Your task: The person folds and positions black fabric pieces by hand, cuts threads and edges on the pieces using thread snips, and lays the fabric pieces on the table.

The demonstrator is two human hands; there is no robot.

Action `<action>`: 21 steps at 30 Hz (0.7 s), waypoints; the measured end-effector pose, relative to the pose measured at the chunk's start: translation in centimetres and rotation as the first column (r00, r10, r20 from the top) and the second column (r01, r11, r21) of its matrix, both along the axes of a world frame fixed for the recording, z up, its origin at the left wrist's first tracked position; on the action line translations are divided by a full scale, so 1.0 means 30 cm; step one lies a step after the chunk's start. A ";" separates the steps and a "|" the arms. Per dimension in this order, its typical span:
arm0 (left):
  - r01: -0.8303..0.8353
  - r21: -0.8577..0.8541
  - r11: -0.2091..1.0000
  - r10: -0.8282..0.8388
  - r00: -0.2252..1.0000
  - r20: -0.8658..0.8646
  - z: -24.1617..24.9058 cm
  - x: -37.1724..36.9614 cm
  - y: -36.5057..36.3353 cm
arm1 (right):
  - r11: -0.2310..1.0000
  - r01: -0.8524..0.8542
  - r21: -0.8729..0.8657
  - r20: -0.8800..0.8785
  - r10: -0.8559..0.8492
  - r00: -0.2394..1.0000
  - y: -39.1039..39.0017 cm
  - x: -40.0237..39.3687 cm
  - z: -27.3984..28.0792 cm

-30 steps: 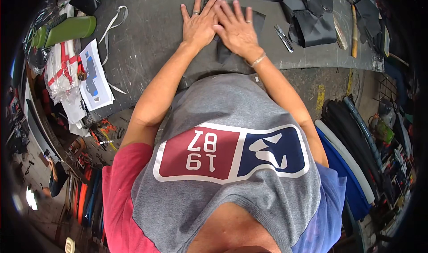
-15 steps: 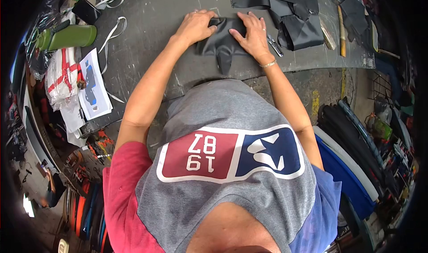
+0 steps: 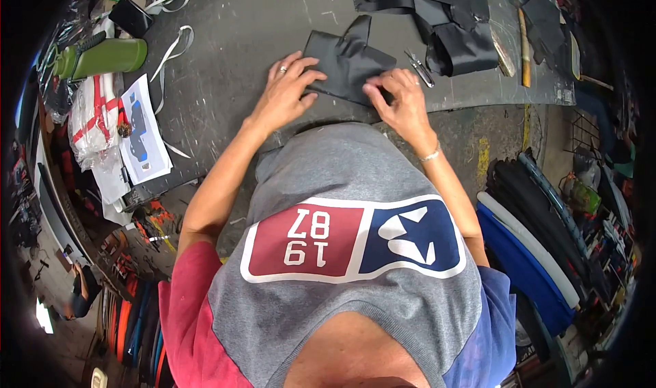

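A black fabric piece [image 3: 345,63] lies on the dark worktable, with a narrow tab standing out at its far side. My left hand [image 3: 287,87] rests at its left edge, fingers apart and fingertips on the cloth. At the near right corner, my right hand [image 3: 403,98] has its fingers curled and pinched on the fabric's edge. Just beyond that hand lies a pair of small metal snips [image 3: 419,69], touched by neither hand.
More black fabric [image 3: 458,26] is heaped at the far right, near a wooden stick [image 3: 524,46]. To the left are a green bottle [image 3: 106,56], a printed sheet [image 3: 145,132], white straps [image 3: 167,60] and a phone [image 3: 131,17]. Fabric rolls [image 3: 533,244] stand beside the table at right.
The fabric piece has been turned so its tab points away from me instead of toward me. Both hands have come nearer my body, now at its left and right edges.
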State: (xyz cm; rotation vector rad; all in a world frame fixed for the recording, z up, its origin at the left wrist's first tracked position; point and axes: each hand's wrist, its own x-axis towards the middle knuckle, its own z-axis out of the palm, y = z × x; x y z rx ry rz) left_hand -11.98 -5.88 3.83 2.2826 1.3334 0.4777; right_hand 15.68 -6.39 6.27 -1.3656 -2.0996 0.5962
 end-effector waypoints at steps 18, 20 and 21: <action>-0.183 0.230 0.956 0.237 0.942 -0.238 -0.206 0.143 0.083 | 0.990 0.037 0.134 0.434 -0.092 0.896 0.076 -0.107 -0.258; -0.188 0.227 0.955 0.242 0.941 -0.236 -0.206 0.145 0.084 | 0.986 0.065 0.152 0.405 -0.122 0.906 0.078 -0.113 -0.261; -0.193 0.226 0.955 0.246 0.940 -0.235 -0.206 0.145 0.082 | 0.984 0.077 0.161 0.391 -0.135 0.910 0.080 -0.118 -0.255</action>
